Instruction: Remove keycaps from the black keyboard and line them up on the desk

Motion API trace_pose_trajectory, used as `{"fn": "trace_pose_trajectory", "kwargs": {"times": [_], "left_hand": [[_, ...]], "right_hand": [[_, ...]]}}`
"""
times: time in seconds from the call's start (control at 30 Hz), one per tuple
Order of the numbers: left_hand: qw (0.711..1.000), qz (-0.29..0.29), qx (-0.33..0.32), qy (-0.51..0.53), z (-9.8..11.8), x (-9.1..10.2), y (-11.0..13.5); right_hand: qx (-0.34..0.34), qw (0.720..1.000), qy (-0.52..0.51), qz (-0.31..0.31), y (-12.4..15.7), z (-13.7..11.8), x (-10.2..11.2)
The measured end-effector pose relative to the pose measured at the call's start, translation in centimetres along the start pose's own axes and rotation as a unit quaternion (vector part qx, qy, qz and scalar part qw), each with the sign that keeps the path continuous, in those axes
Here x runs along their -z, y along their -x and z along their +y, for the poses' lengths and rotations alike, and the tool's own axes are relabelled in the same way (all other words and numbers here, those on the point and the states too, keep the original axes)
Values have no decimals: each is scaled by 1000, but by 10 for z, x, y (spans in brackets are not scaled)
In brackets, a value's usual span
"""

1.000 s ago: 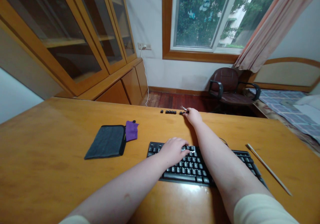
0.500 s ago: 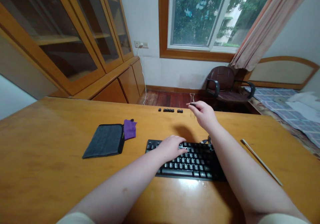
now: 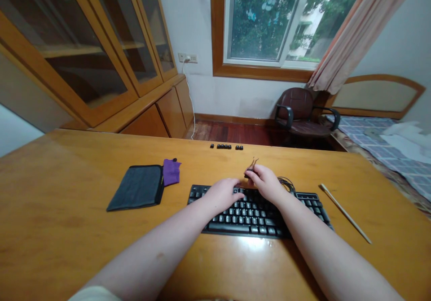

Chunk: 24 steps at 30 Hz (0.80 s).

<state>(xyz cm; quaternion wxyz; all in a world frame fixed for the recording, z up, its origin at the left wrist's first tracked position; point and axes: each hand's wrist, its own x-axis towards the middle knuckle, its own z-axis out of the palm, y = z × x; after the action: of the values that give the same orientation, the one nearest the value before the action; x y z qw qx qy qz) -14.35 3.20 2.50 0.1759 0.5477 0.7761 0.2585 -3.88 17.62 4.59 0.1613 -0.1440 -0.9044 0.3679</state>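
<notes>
A black keyboard [image 3: 256, 213] lies on the wooden desk [image 3: 67, 202] in front of me. My left hand [image 3: 222, 193] rests palm down on its upper left keys, fingers curled over them. My right hand [image 3: 267, 183] is closed in a pinch on a small wire keycap puller [image 3: 252, 165], held at the keyboard's top edge just right of my left hand. A short row of loose black keycaps [image 3: 226, 146] sits near the desk's far edge, beyond both hands.
A dark grey pouch [image 3: 136, 193] with a purple cloth [image 3: 171, 172] beside it lies left of the keyboard. A thin wooden stick [image 3: 345, 212] lies to the right. The keyboard's cable [image 3: 288, 183] coils behind it. Beyond the desk stand a brown armchair [image 3: 305, 115], cabinets and a bed.
My right hand has drawn back from the row of keycaps at the far edge, carrying the wire puller, and come down to the keyboard's top edge. My left hand has stayed on the keys.
</notes>
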Motion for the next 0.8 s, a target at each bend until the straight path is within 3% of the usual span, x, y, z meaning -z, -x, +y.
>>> {"fn": "trace_pose_trajectory", "kwargs": {"times": [0.43, 0.6, 0.8], "left_hand": [[996, -30, -13, -81, 6, -2, 2], [995, -11, 8, -104, 13, -5, 5], [996, 18, -10, -90, 9, -11, 3]], "right_hand": [[61, 994, 62, -67, 3, 1, -7], [143, 982, 28, -121, 4, 1, 0], [170, 974, 64, -134, 8, 9, 0]]}}
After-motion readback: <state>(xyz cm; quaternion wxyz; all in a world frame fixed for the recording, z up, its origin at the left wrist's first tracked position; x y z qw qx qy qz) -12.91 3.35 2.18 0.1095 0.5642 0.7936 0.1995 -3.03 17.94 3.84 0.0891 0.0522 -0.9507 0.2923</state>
